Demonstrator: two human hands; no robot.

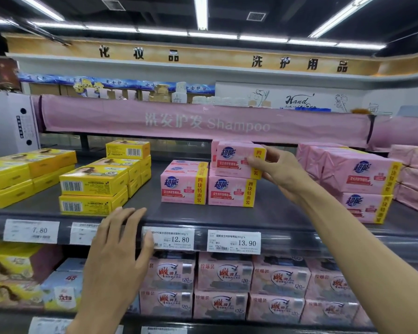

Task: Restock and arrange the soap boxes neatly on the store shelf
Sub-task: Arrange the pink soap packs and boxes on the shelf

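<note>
The left hand (117,239) lies flat, fingers loosely spread, on the front lip of the shelf (270,215) at lower centre and holds nothing. Farther in, the right hand (282,174) grips the top pink soap box (237,160) by its right end, stacked on a lower pink box (229,191). The top box likely wants squaring flush with the one beneath, label forward. At far left, the white carton (12,121) hides its contents.
</note>
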